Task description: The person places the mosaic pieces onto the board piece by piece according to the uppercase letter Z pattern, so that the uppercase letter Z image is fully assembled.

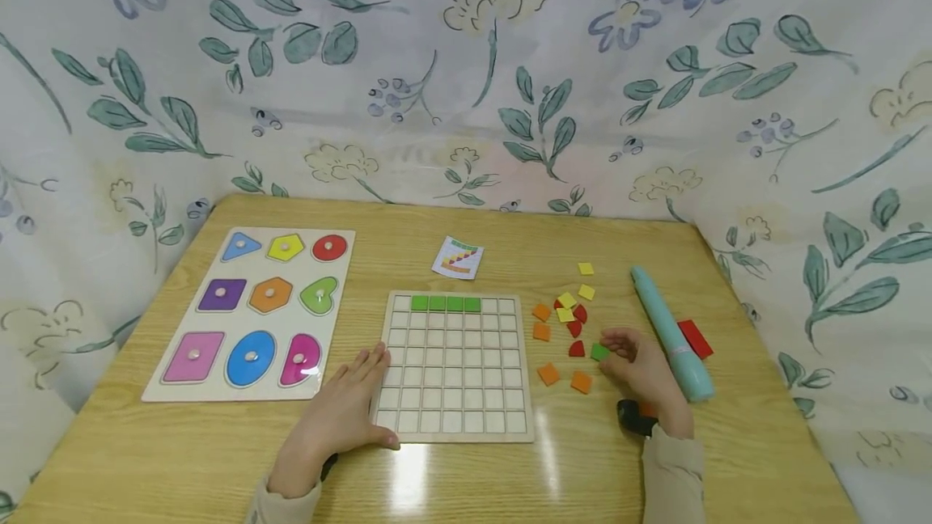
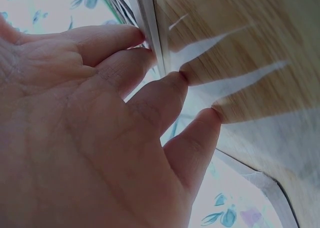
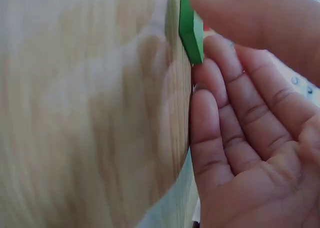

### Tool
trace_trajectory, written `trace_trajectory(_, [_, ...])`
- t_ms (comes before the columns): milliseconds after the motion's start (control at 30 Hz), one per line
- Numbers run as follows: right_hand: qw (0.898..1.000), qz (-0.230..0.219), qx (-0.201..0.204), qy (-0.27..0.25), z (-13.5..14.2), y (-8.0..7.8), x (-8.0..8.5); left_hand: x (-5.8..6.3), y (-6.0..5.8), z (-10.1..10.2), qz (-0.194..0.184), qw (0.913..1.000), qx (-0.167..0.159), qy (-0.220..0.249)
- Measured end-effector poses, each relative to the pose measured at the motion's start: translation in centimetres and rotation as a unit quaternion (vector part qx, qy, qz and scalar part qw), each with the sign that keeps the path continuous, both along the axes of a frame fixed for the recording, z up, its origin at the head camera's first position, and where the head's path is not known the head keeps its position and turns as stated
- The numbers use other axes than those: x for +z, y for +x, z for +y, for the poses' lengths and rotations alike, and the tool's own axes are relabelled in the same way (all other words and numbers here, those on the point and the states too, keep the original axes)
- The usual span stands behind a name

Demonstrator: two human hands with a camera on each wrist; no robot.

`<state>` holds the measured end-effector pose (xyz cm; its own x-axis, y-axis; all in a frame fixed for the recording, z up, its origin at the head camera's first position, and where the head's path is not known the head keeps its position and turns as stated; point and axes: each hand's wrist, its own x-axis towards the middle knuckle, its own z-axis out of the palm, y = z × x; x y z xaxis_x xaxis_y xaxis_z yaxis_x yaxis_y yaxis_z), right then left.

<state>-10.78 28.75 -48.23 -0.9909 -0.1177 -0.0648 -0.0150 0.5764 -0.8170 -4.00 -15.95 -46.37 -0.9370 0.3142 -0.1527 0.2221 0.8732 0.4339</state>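
Observation:
A wooden grid board [image 1: 528,395] lies flat, with several green square tiles [image 1: 446,303] side by side in its top row. My left hand [image 1: 342,407] is spread at the board's left edge, fingertips on that edge and thumb at the lower left corner. To the right of the board, my right hand [image 1: 644,370] rests low over the table, fingers loosely bent. Its thumb tip overlaps a loose green square tile [image 3: 192,32] in the right wrist view, the other fingertips beside it. Orange squares [image 1: 541,331], yellow squares [image 1: 586,292] and red quarter-circles [image 1: 577,348] lie around.
A small patterned card [image 1: 459,258] lies beyond the board. At left is a shape-puzzle board [image 1: 273,330] with knobbed pieces. A teal tube-like object [image 1: 673,338] lies right of my right hand, with a red piece [image 1: 696,339] beside it. Floral cloth [image 1: 466,103] hangs behind the table.

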Motion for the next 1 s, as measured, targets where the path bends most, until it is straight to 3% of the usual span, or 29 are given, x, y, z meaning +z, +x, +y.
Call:
trace_trajectory(167, [0.999, 0.020, 0.007, 0.039, -0.9, -0.4, 0.1, -0.1, 0.1, -0.1, 0.000, 1.0000, 0.007, 0.001])
trace_trajectory(600, [0.996, -0.005, -0.012, 0.086, -3.3, -1.4, 1.1, 0.1, 0.2, -0.2, 0.004, 1.0000, 0.002, -0.001])
trace_trajectory(1000, [0.998, -0.006, 0.054, 0.006, -9.6, -5.8, 2.8, 0.0, 0.1, 0.1, -0.001, 1.0000, 0.002, 0.002])
